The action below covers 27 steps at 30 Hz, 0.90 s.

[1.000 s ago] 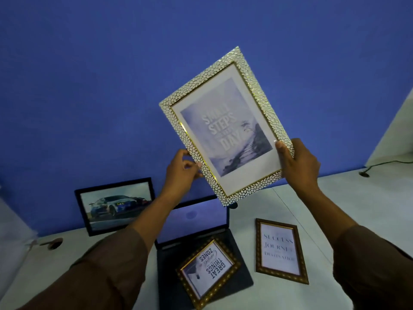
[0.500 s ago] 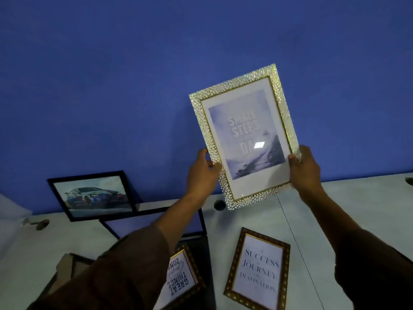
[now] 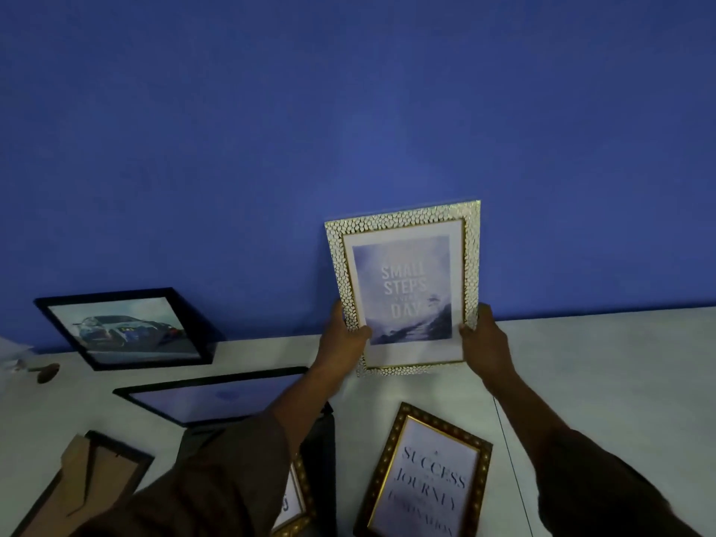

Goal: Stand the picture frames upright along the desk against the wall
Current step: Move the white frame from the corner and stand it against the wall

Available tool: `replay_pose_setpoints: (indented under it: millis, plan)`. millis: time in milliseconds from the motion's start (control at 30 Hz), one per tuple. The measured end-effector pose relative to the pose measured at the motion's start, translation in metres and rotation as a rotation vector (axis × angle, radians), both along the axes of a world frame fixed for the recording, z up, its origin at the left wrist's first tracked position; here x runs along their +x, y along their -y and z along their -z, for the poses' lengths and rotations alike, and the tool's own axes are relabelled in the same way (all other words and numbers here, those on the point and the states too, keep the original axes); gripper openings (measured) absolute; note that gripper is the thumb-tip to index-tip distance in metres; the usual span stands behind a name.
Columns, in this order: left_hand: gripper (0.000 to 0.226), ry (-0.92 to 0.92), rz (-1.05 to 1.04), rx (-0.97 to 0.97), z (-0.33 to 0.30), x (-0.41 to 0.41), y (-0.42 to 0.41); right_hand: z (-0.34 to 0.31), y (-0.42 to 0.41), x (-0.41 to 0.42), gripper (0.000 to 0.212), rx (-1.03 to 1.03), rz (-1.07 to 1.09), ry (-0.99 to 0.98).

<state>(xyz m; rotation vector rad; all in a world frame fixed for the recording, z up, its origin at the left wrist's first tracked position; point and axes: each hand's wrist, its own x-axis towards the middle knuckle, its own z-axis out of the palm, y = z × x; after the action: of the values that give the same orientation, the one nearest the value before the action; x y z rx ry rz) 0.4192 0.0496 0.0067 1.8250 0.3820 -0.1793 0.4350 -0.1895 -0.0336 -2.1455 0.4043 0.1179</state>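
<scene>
A white-and-gold pebbled frame (image 3: 403, 226) with a "Small steps every day" print stands nearly upright, its bottom edge at the desk (image 3: 600, 362) and its top close to the blue wall (image 3: 348, 110). My left hand (image 3: 341, 339) grips its lower left side and my right hand (image 3: 484, 339) its lower right side. A black frame with a car photo (image 3: 128, 327) leans upright against the wall at the left. A gold-brown "Success" frame (image 3: 426, 474) lies flat in front of me.
A laptop with its black-edged screen (image 3: 209, 397) open lies left of centre; a small gold frame (image 3: 294, 498) rests on it, mostly hidden by my left sleeve. Another frame lies face down, brown back up (image 3: 89, 482), at the lower left.
The pebbled frame has come down from mid-air and turned from tilted to straight, ending at the desk by the wall. Both hands kept their grip on it.
</scene>
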Motion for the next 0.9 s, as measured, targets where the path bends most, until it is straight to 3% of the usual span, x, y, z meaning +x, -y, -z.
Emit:
replay_pose_setpoints:
  millis: [433, 733, 900]
  plan:
    - [0.073, -0.025, -0.016, -0.096, 0.050, 0.032, 0.011, 0.041, 0.013, 0.044, 0.066, 0.029, -0.089, -0.197]
    - [0.082, 0.012, -0.033, 0.000, 0.063, 0.032, 0.016, 0.044, 0.011, 0.042, 0.073, 0.056, -0.071, -0.188]
    - [0.089, -0.115, -0.065, 0.078, 0.066, 0.011, 0.020, 0.039, 0.012, 0.016, 0.076, 0.078, -0.002, -0.197]
